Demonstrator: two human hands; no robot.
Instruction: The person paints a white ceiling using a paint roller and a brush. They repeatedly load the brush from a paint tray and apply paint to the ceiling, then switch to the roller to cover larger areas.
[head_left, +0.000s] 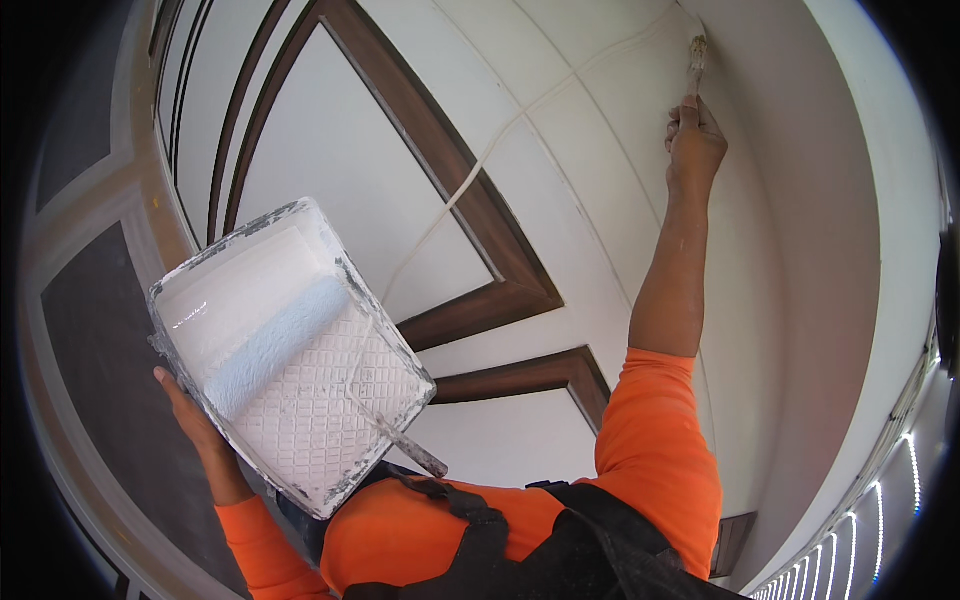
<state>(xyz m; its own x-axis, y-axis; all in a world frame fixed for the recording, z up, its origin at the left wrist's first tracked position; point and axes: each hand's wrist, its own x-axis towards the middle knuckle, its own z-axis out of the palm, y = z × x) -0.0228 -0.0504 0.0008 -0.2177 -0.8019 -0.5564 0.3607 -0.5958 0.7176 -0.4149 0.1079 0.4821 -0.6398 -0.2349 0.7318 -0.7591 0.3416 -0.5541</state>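
Note:
My left hand [193, 420] grips the left edge of a paint tray [330, 440], its thumb along the side and the other fingers hidden behind it. White paint pools in the upper end of the tray, and dried paint crusts the rim. Across the tray lies a pale blue paint roller [275, 345], its wire frame and worn handle [418, 452] over the lower right rim. Stretched far up to the right, my right hand [697, 140] is closed around the handle of a paintbrush [698, 60]. The paint-caked bristles are at the corner where white surfaces meet.
Dark brown wooden trim [480, 215] frames white panels. A thin white cable [520, 117] runs across them to the upper right corner. At right rises a curved white wall [810, 250]. Dark grey panels [105, 310] stand at left, and light strips [879, 530] glow at lower right.

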